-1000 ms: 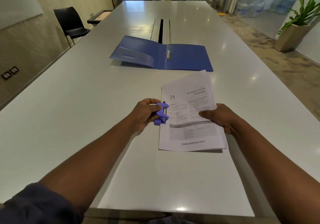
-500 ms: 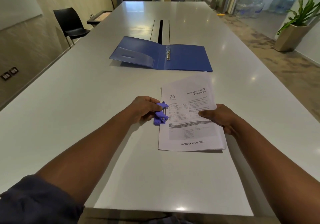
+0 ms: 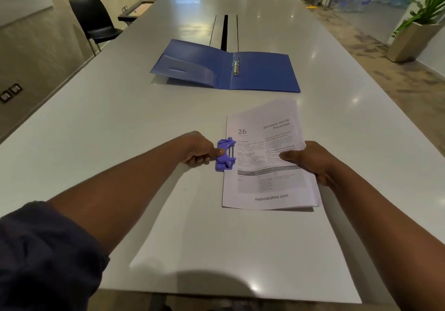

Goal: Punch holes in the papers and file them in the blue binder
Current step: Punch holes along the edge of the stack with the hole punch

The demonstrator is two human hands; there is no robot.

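A stack of printed papers [image 3: 269, 161] lies on the white table [image 3: 120, 122] in front of me. A small purple hole punch [image 3: 225, 154] sits over the stack's left edge. My left hand [image 3: 198, 150] grips the punch, thumb on its lever. My right hand [image 3: 310, 160] holds the stack's right edge, thumb on top of the page and fingers under it. The blue binder [image 3: 226, 68] lies open farther back, its metal rings [image 3: 236, 66] at the spine.
A black chair [image 3: 96, 21] stands at the table's left side. A dark cable slot [image 3: 225, 31] runs along the table's middle behind the binder. A potted plant [image 3: 419, 31] stands on the floor at the right.
My left hand has shifted its grip on the punch, the thumb now lying on the lever. The papers and my right hand have stayed put.
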